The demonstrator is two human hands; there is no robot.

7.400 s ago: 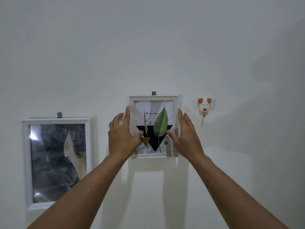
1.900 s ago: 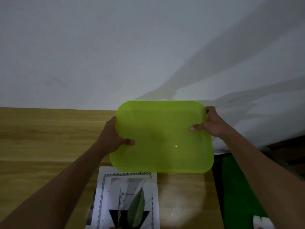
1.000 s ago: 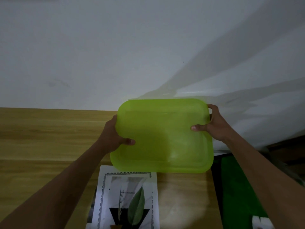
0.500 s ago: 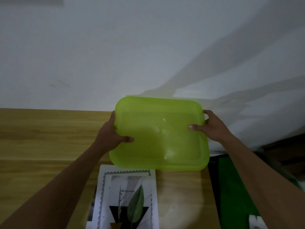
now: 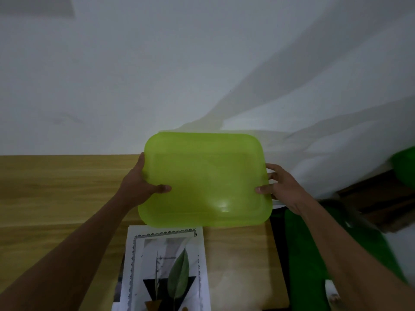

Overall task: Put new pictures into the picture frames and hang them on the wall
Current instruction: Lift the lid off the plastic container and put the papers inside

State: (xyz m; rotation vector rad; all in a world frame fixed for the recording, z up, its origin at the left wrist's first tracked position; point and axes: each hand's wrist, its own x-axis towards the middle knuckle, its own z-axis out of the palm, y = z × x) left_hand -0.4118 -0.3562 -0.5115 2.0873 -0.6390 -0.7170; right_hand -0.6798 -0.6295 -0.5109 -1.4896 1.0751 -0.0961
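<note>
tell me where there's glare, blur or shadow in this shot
Head view: dim overall; a small glare spot sits low on the translucent lime-green plastic tray; long soft shadows slant across the white wall; the right edge is smeared, blurring the green shape there.

One view only: the head camera looked forward and slightly down, close over the wooden table (image 5: 56, 187), squarely facing the white wall (image 5: 157, 75).

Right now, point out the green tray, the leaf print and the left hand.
green tray (image 5: 208, 180): head view, middle of its flat panel.
leaf print (image 5: 165, 267): head view, centre of the sheet, beside the leaf.
left hand (image 5: 140, 186): head view, back of the hand.
</note>
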